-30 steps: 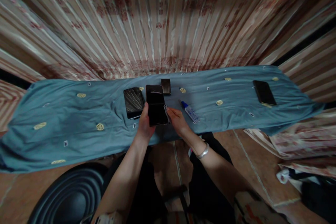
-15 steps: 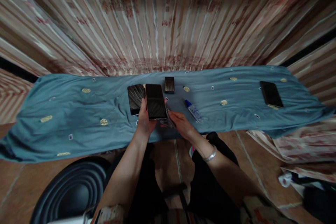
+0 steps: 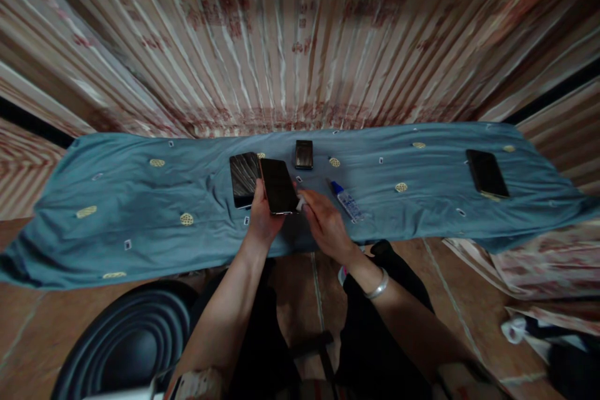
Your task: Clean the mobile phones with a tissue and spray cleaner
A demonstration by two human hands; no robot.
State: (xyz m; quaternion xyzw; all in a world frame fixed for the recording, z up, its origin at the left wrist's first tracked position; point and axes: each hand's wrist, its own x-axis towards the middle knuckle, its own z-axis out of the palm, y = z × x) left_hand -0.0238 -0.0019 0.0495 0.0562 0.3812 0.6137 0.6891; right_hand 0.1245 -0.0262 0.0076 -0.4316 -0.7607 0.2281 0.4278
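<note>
My left hand is wrapped round a dark smartphone, its black screen facing up and tilted, above the cloth. Close to the phone's lower right corner, my right hand is closed, pinching a small whitish cloth-like piece; most of that piece is hidden by the fingers. Partly behind the left thumb lies another flat black device with a shiny, streaked surface. A clear bottle with a blue cap lies to the right of my right hand.
A blue patterned cloth covers the long table. Beyond the phone lies a small black case-like object. Far right is another dark phone. A pleated curtain hangs behind; a round black ribbed object stands at lower left.
The held phone has turned slightly, its top leaning left. My right hand has rolled over at the phone's corner, and less of the pale piece shows. The view has shifted a little.
</note>
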